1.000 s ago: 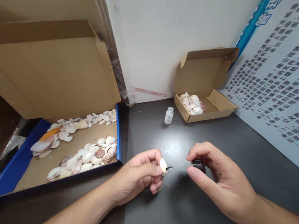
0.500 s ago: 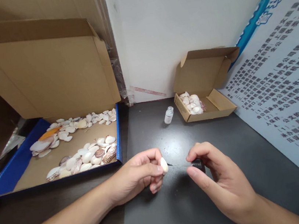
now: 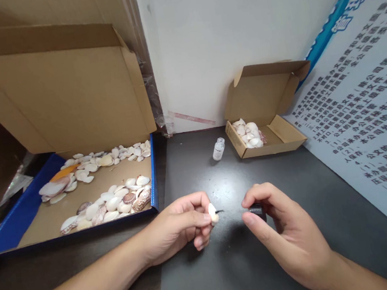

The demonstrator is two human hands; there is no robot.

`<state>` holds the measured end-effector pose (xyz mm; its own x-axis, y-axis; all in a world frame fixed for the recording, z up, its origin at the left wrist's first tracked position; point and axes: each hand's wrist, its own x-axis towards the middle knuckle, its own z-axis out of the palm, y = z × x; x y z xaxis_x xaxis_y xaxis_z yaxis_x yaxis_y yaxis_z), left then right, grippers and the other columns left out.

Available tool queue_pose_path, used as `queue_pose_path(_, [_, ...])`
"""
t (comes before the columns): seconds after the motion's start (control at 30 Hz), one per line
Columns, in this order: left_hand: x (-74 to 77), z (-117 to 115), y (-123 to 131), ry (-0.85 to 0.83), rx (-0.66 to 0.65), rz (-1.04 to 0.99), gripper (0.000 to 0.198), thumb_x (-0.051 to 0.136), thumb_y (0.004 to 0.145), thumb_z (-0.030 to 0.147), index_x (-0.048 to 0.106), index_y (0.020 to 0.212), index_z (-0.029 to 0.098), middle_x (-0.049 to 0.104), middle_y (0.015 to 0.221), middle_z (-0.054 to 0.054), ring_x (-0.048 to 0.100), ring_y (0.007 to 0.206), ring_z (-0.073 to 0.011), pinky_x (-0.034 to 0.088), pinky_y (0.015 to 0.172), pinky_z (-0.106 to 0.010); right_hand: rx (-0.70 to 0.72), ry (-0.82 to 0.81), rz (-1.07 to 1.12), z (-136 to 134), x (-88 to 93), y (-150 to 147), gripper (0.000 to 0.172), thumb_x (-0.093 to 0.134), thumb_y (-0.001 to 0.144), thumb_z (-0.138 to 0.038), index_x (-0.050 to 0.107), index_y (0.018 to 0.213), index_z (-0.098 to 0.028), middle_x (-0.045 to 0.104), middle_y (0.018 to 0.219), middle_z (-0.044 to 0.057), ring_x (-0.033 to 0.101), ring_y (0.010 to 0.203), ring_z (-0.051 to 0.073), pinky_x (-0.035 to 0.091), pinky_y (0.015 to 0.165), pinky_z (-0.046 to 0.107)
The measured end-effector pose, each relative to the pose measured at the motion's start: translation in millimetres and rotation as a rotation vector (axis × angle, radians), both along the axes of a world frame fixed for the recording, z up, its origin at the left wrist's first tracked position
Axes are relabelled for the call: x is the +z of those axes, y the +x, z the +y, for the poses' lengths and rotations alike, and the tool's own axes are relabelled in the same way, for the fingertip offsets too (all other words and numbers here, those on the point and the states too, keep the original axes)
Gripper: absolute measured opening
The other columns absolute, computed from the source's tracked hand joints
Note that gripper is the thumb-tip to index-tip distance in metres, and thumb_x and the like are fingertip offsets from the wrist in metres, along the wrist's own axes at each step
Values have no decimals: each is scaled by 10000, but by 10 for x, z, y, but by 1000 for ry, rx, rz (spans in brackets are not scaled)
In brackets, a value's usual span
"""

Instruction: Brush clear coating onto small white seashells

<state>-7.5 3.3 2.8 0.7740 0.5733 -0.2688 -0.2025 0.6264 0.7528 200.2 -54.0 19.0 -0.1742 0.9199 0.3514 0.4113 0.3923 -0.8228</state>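
My left hand pinches a small white seashell between thumb and fingers. Facing it, my right hand grips the ribbed black cap of a brush applicator. The applicator's thin stem is nearly see-through, and its dark bristle tip points left and appears to touch the shell's right side. Beyond both hands, a small clear bottle with a pale label stands upright without a cap. I cannot make out its contents well.
On the left, an open blue-edged cardboard box holds many loose shells. A smaller open cardboard box with a pile of white shells sits at the back right. A white wall panel and a printed board border the dark table.
The bristle tip has shifted slightly and now shows in front of the shell's edge. My right hand moved a little up and right with the cap. My left hand is almost still.
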Motion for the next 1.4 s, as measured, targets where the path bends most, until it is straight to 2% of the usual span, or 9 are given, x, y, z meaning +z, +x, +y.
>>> queue_pose_path(0.43, [7,-10,5,-4,12,-5,147,657,784,180,515,747,164,539,604,27,478,497,-79,349,514,-214,6,-7,16,-13,-10,21,89,475,982,-219,547,937,-244,487,689,-41,459,561,116,391,529,230])
queue_pose_path(0.63, [11,-13,3,2,21,-2,154,670,784,189,522,749,163,539,599,27,475,497,-77,352,512,-214,60,59,0,24,-9,33,113,506,970,-217,608,927,-238,551,703,-16,505,601,140,411,567,254])
queue_pose_path(0.87, [8,-14,2,-4,15,12,176,690,773,212,522,755,163,541,586,26,469,494,-77,352,514,-217,39,26,-81,39,-6,10,152,469,989,-226,609,1014,-279,592,796,-19,563,695,140,443,652,244])
queue_pose_path(1.03, [6,-13,2,-4,14,3,179,684,779,211,512,756,166,543,586,27,470,494,-78,348,517,-218,30,-55,-96,25,9,11,200,408,1002,-238,583,1087,-283,602,831,-10,553,669,146,451,612,245])
queue_pose_path(1.17, [4,-5,-3,5,2,-4,193,701,773,233,521,769,164,545,594,28,464,487,-76,347,515,-220,18,-57,-107,12,19,15,206,402,993,-232,586,1077,-269,613,839,-1,558,664,154,455,599,252])
queue_pose_path(1.3, [7,0,-6,11,-6,3,184,698,778,235,529,776,162,546,607,25,461,484,-73,348,519,-222,-28,-68,-99,8,15,16,172,430,992,-245,588,1057,-258,581,754,-15,524,587,141,428,539,243])
queue_pose_path(1.4, [12,-2,-4,11,-2,5,173,689,780,227,528,777,163,540,606,27,459,486,-73,346,520,-219,-3,-70,-65,-2,-2,24,191,408,1007,-260,583,1085,-268,559,709,-27,491,548,132,409,516,239])
